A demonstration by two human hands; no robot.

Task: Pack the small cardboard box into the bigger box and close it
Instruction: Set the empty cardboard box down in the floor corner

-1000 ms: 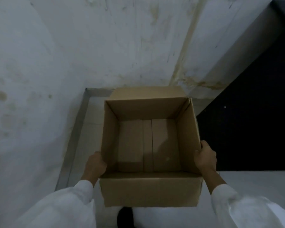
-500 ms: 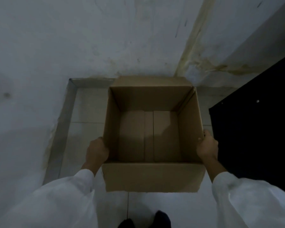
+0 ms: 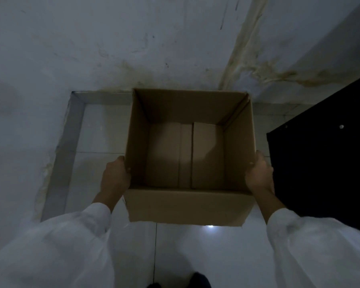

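A big brown cardboard box (image 3: pixel 187 206) is held in front of me above the tiled floor, its top open and its flaps folded down outside. Inside I see only its bottom flaps, with nothing lying in it. My left hand (image 3: pixel 115 177) grips the box's left wall, thumb over the rim. My right hand (image 3: pixel 259 174) grips the right wall the same way. No small cardboard box is in view.
A stained white wall (image 3: pixel 154 42) rises just behind the box, with a grey skirting (image 3: pixel 71 129) along the floor corner. A black panel (image 3: pixel 324 154) stands at the right. White floor tiles (image 3: pixel 195 256) lie below, with my dark shoes at the bottom edge.
The box and both hands have moved lower and closer to the floor near the wall corner; the view has tilted down. Both grips are unchanged.
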